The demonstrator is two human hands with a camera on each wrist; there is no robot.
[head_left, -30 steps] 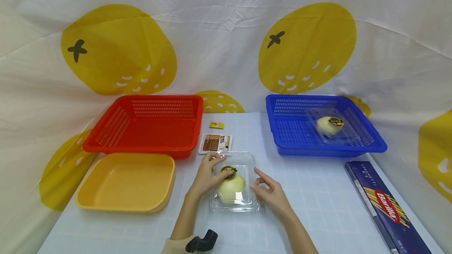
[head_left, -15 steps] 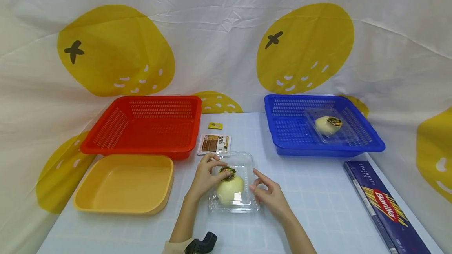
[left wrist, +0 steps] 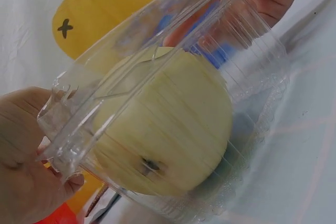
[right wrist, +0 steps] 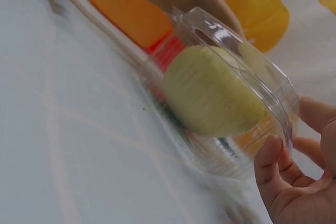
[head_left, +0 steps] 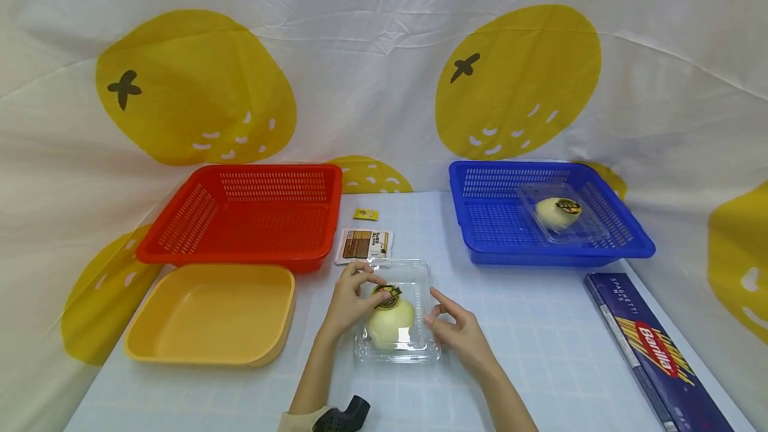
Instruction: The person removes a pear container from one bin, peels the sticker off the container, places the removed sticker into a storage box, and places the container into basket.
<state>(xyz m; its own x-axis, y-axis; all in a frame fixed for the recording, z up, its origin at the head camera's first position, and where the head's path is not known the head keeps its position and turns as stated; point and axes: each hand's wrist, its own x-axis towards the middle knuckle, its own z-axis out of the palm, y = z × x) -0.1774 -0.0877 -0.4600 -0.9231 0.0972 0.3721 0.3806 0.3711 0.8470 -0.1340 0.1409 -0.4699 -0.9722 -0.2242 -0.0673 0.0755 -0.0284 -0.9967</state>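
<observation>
Over the last second I see almost nothing shift: the left hand (head_left: 353,299) and right hand (head_left: 459,333) keep pinching the near clear rectangular plastic box (head_left: 415,285), which I take as a pause. It sits left of and nearer me than the blue slotted plastic basket (head_left: 528,259). I count two boxes, the far clear box (head_left: 585,232) lying in that basket; one pale round fruit (head_left: 390,329) per box; one red slotted plastic basket (head_left: 240,252) well left; one dark-blue spaghetti carton (head_left: 648,345) nearer me.
</observation>
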